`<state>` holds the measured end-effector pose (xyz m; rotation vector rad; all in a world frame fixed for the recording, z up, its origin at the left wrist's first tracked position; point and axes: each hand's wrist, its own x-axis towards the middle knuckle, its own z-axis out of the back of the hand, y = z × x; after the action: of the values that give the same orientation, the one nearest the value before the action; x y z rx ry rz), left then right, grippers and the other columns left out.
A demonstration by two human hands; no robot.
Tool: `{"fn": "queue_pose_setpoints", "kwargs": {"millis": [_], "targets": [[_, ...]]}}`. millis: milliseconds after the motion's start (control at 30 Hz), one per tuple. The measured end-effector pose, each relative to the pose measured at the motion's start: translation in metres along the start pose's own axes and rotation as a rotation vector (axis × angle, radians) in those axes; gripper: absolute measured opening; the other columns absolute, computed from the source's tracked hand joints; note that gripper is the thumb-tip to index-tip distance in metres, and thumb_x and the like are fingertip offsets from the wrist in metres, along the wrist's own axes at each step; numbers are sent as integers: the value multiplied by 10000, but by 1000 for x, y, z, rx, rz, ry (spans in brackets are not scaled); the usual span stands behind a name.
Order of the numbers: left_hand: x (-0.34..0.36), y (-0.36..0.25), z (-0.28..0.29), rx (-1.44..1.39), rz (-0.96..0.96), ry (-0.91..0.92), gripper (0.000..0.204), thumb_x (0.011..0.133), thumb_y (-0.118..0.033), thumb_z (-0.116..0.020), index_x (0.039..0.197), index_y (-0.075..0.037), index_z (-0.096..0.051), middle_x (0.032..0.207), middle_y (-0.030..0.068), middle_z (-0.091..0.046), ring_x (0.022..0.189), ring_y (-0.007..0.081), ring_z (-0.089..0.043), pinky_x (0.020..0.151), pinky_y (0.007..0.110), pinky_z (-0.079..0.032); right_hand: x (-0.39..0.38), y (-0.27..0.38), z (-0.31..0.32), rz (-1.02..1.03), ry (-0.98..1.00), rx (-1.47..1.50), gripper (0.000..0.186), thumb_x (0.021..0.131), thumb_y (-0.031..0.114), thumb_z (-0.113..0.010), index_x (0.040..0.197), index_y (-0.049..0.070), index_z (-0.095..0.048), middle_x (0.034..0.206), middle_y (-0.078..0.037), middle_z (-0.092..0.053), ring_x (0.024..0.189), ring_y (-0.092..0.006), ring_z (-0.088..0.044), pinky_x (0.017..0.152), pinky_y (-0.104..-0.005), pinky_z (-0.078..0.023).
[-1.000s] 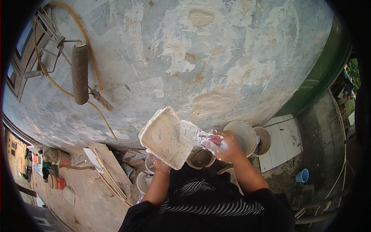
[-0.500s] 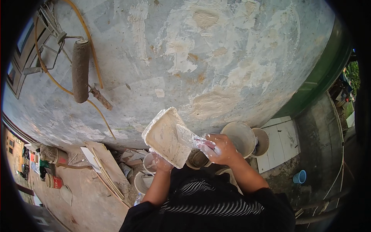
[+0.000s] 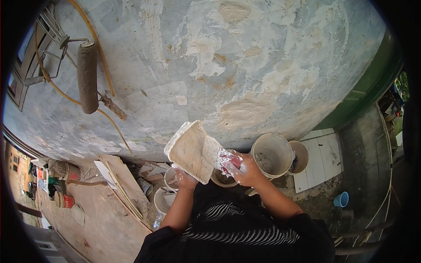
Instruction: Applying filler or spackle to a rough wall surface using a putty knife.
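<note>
My left hand [image 3: 185,179] is closed on the lower edge of a plaster-crusted rectangular tub [image 3: 186,149], tilted so that its inside shows. In my right hand [image 3: 249,170], closed round its red handle, is a putty knife [image 3: 214,153] with a wide blade coated in white putty. The blade reaches over the tub's right side and seems to touch its inner wall. White smears cover the fingers of my right hand. Ahead rises a grey wall [image 3: 144,114] with rough patches of pale filler.
A paint roller [image 3: 87,79] hangs at the upper left beside a yellow hose [image 3: 97,37]. Buckets [image 3: 272,153] stand along the wall's foot. White boards [image 3: 319,162] and a blue basket [image 3: 341,200] lie to the right. Wood strips [image 3: 125,190] and a red bucket [image 3: 66,200] are at left.
The putty knife's handle has turned in my right hand, showing more of its red side. The tub has shifted slightly right and up. My left hand keeps its hold.
</note>
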<state>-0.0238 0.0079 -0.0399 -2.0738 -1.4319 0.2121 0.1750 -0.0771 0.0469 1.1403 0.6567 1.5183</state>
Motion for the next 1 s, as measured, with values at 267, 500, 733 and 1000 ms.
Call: {"fn": "queue_pose_setpoints", "kwargs": {"millis": [267, 500, 733, 1000], "targets": [[17, -6, -4, -163, -119, 412, 693, 894, -469, -393, 1414, -81, -149, 1437, 121, -256, 1296, 281, -316, 1083, 425, -225, -3, -19, -15, -45, -118, 176, 162, 806, 128, -560, 885, -6, -603, 761, -173, -619, 669, -318, -590, 647, -359, -462], [19, -6, 15, 872, -205, -1, 813, 835, -597, -407, 1421, -101, -139, 1448, 113, -237, 1302, 295, -301, 1054, 449, -277, -1, -36, -29, -157, -49, 459, 139, 833, 98, -545, 901, -9, -601, 729, -102, -624, 648, -139, -576, 628, -290, -459], [22, -5, 28, 457, -141, 7, 897, 781, -665, -451, 1426, -125, -136, 1455, 89, -223, 1323, 297, -258, 1063, 477, -253, -4, -42, -63, -438, -207, 1005, 233, 886, 74, -536, 1102, -9, -508, 898, -51, -607, 793, -118, -590, 665, -258, -479], [14, 14, 127, 919, -380, 67, 814, 845, -602, -362, 1399, -43, -157, 1411, 164, -265, 1272, 329, -325, 1056, 473, -261, -8, -66, -77, -498, -239, 1622, 200, 890, 72, -510, 1090, 53, -509, 940, -48, -566, 831, -164, -568, 695, -299, -478]]}}
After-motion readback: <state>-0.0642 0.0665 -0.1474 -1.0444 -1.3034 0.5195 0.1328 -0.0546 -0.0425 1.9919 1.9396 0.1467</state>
